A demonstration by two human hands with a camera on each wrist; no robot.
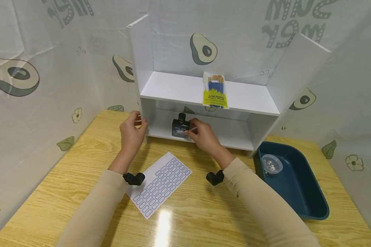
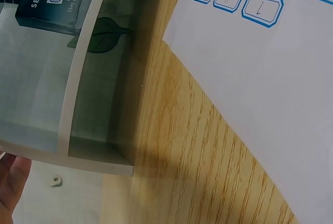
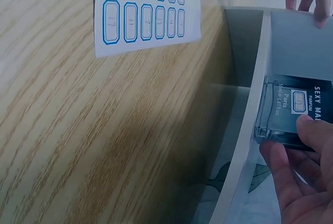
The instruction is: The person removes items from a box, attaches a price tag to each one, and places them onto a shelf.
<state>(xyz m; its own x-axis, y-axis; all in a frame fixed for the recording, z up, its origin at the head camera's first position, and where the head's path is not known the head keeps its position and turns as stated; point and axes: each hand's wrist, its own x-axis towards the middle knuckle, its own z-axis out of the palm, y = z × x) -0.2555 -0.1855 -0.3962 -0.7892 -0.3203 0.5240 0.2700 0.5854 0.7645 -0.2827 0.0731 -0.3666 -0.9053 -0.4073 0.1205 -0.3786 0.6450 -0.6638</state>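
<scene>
A dark glass perfume bottle (image 1: 180, 128) with a black cap stands on the lower board of a white shelf (image 1: 179, 90), near its front edge. A small blue-bordered label (image 3: 299, 102) is on its front. My right hand (image 1: 204, 135) holds the bottle at its right side, the thumb over the front near the label. At the shelf's left side panel, my left hand (image 1: 133, 132) grips the front edge between thumb and fingers. Only some fingers of the left hand (image 2: 13, 185) show in the left wrist view, outside the panel.
A sheet of blue-bordered labels (image 1: 162, 185) lies on the wooden table (image 1: 198, 212) before the shelf. A packet of artist brushes (image 1: 215, 94) rests on the upper board. To the right is a dark blue tray (image 1: 319, 206) with a small clear round container (image 1: 272, 164) inside.
</scene>
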